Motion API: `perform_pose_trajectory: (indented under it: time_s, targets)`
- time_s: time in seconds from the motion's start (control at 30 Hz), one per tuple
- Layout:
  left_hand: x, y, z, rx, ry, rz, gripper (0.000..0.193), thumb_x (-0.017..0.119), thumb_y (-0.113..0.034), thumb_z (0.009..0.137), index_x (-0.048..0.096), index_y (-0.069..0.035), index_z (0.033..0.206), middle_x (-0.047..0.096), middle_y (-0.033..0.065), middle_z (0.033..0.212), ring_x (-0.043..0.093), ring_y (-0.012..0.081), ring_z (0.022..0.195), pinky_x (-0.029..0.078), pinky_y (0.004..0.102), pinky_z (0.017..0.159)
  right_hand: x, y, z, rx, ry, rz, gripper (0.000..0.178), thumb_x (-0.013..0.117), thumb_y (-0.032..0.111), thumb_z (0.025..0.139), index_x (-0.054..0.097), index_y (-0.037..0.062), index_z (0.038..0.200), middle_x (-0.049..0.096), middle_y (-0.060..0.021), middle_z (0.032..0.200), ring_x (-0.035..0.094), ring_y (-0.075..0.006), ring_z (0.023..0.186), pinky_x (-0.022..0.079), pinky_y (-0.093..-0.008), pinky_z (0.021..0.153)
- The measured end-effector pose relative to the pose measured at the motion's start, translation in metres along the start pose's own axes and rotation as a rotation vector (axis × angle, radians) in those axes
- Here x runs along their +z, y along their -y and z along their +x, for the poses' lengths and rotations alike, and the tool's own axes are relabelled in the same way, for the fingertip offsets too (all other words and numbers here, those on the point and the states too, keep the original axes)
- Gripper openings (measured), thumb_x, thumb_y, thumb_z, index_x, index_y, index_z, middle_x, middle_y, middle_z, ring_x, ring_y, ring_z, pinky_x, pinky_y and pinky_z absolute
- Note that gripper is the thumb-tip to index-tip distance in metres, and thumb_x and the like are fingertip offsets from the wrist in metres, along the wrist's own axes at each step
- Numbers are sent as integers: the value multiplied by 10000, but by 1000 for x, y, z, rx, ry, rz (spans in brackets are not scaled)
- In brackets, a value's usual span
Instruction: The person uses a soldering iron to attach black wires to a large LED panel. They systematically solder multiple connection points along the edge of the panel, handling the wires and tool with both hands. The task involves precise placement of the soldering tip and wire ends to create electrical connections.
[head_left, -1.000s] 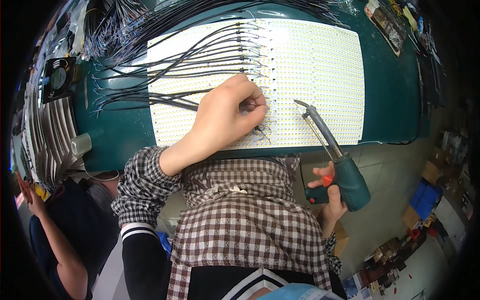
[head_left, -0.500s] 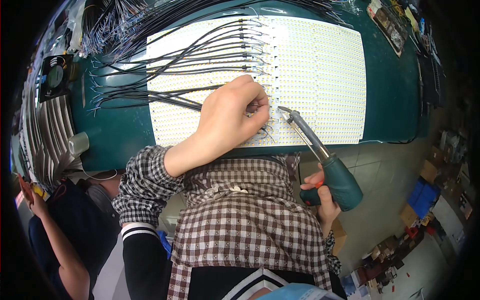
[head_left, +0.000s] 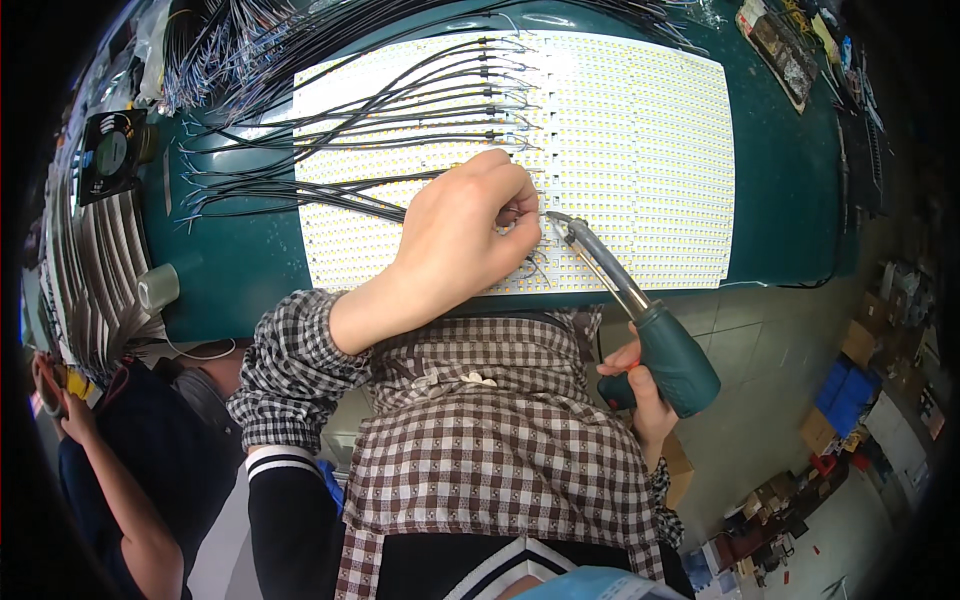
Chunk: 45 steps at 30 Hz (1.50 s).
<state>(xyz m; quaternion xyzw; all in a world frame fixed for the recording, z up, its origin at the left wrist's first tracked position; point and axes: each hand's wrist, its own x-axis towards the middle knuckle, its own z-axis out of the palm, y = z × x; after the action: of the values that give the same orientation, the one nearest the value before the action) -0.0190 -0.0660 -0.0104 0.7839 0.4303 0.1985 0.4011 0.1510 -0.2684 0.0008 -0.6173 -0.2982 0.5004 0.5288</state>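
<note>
A white LED panel (head_left: 680, 170), dotted with rows of small yellow chips, lies on the green table. My left hand (head_left: 455, 225) rests over its middle, thumb and fingers pinched on a thin wire; the hand itself mostly hides that wire. My right hand (head_left: 652, 405) grips the handle of a green soldering gun (head_left: 678, 362). Its metal tip points up and left onto the panel, right beside my left fingertips. Several black cables (head_left: 400, 92) run across the panel's left half, their thin ends fanned out along a column of pads.
Bundles of loose cables (head_left: 240, 75) fill the table's back left. Along the left side are a black fan (head_left: 110, 155), a paper stack (head_left: 95, 260) and a tape roll (head_left: 158, 288). A stained block (head_left: 775, 55) lies back right. Another person's arm (head_left: 120, 480) is lower left.
The soldering gun has shifted slightly left, bringing its tip closer to my left fingertips. My left hand stays nearly still. At lower left, the other person's hand has moved a little.
</note>
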Motion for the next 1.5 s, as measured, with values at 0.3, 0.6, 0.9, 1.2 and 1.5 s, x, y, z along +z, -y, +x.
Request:
perform_pose_trajectory:
  time_s: [0.3,0.6,0.9,1.2,1.5]
  targets:
    - [-1,0,2,-1,4,14,58,626,-74,691,577,-48,705,532,75,698,565,245,625,443,365,552,-1,-4,-1,-13,2,32,541,618,199,874,416,-150,1235,591,-141,850,615,-216,772,566,-350,681]
    - [-3,-2,1,-2,30,44,69,635,-48,727,575,-18,741,540,70,725,569,181,609,455,288,555,2,-1,-1,-33,-58,34,536,612,215,871,436,-164,1207,592,-152,833,618,-222,722,572,-351,664]
    - [-11,-2,-12,282,-127,136,137,665,-83,735,579,-56,838,542,78,803,555,258,727,443,348,614,3,0,-1,-61,-132,58,541,602,230,879,439,-168,1207,591,-152,836,617,-216,749,578,-322,631]
    - [-18,-4,-22,301,26,307,128,674,-39,752,608,-64,859,578,68,808,563,261,744,452,343,630,-5,-5,0,-93,-142,67,558,603,260,883,444,-165,1208,610,-154,871,626,-228,770,580,-319,618]
    - [-10,-5,-11,40,93,-4,73,653,-47,787,599,-19,827,561,75,757,587,192,661,468,287,581,-5,-8,-2,-122,-151,74,546,591,267,888,452,-151,1211,611,-182,964,635,-274,876,589,-317,601]
